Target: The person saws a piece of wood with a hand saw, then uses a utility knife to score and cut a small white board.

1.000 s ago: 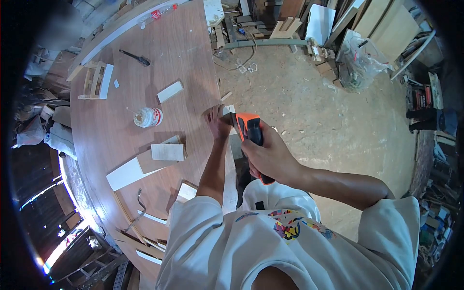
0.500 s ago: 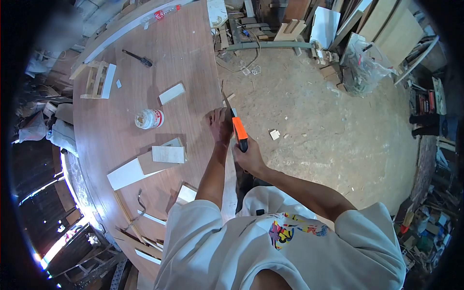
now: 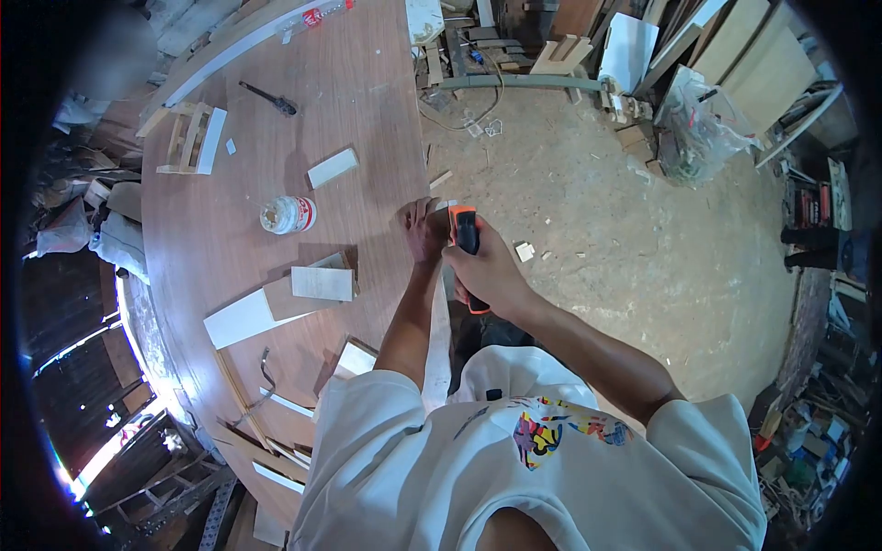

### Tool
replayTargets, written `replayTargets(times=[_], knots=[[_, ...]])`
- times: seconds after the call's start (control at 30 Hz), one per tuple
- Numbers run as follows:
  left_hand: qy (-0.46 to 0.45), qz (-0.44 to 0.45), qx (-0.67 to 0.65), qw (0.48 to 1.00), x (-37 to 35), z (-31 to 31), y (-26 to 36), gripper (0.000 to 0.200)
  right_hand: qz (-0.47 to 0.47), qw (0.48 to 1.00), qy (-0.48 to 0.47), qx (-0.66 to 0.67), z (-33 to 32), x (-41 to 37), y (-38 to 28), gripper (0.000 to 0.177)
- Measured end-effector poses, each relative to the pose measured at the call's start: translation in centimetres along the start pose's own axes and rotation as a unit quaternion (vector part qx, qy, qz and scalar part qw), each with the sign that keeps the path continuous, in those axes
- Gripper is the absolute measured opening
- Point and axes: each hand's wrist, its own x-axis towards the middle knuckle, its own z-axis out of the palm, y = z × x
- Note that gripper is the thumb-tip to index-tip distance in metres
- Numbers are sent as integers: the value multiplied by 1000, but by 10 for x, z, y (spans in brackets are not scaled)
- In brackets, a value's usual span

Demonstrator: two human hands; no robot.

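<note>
My right hand [image 3: 491, 266] is wrapped round the orange and black handle of a handsaw [image 3: 467, 234], just past the table's right edge. The saw's blade is hidden from this angle. Close beside it, my left hand [image 3: 424, 231] presses down at the table edge with bent fingers. A pale piece of board [image 3: 446, 205] shows at that hand's fingertips; most of it is covered. On the table [image 3: 367, 119], a white block [image 3: 333, 169] and an open glass jar [image 3: 288, 215] with a red label are to the left of my hands.
White and brown board pieces [image 3: 322, 283] lie stacked left of my forearm. A black tool [image 3: 269, 98] and a small slatted wooden frame [image 3: 193, 140] are farther up. Offcuts [image 3: 524, 251] litter the floor; a plastic bag [image 3: 703, 129] stands among leaning boards.
My right hand has drawn the saw back toward my body, and its handle has tilted so the blade no longer shows. My left hand stays at the table edge.
</note>
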Motion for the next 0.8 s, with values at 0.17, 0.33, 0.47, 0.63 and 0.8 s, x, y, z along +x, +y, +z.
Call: replayTargets(times=[0.17,0.33,0.47,0.63,0.8], knots=[[23,3,-2,1000,3,-3,4,40,9,1000,-13,-2,-1,-44,-16,16],[32,0,19,999,4,-3,4,39,-20,996,3,-85,1,-96,-13,13],[37,9,20,999,5,-3,5,37,-198,955,52,-217,-16,-42,71,10],[48,10,29,998,9,-2,0,31,-263,950,55,-158,-9,25,115,10],[47,31,25,998,10,-1,2,25,-185,973,70,-118,-19,16,106,10]])
